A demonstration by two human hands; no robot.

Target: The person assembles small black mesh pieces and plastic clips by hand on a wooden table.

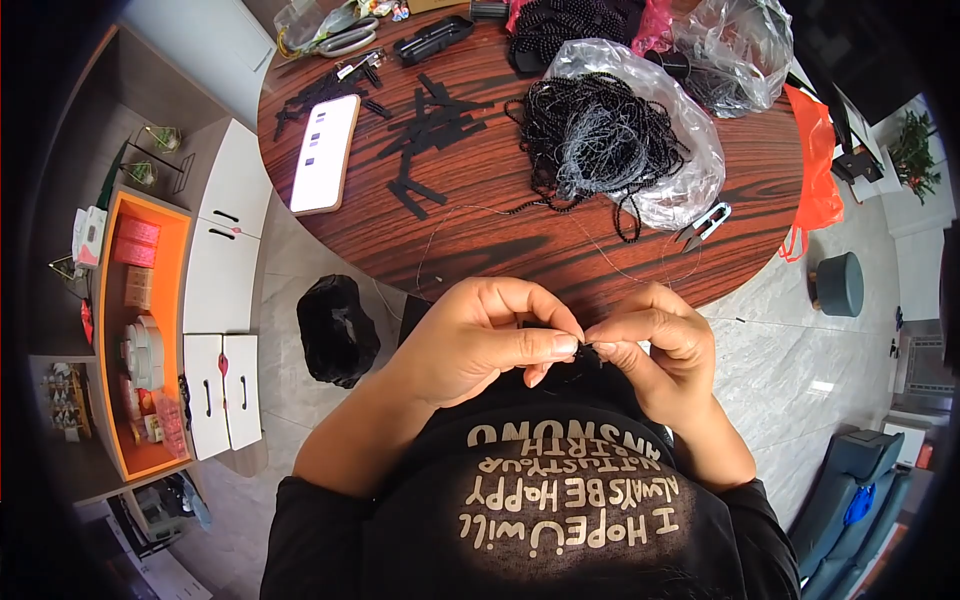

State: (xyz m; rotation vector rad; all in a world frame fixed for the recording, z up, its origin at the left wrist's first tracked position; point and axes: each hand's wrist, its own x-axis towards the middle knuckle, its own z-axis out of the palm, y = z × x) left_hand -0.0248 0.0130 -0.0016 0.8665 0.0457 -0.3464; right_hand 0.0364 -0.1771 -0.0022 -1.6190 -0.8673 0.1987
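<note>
Above my lap, at the table's front edge, my left hand (490, 340) and my right hand (658, 350) meet with thumbs and forefingers pinched. Between the fingertips is a small black piece (588, 354); the fingers cover most of it and its kind cannot be made out. A thin thread (590, 238) loops over the table just beyond my hands. Farther back lies a tangled heap of black beaded strings (600, 135) on a clear plastic bag (695, 165). Thread snips (704, 228) with pale green handles rest at the right, apart from my right hand.
On the brown wooden table (480, 245) are several black fabric strips (435, 125), a phone (325, 155) with a lit screen, scissors (347, 38) and a black tray (433, 40). A red bag (815, 165) hangs at the right edge. A black-lined bin (338, 330) stands on the floor.
</note>
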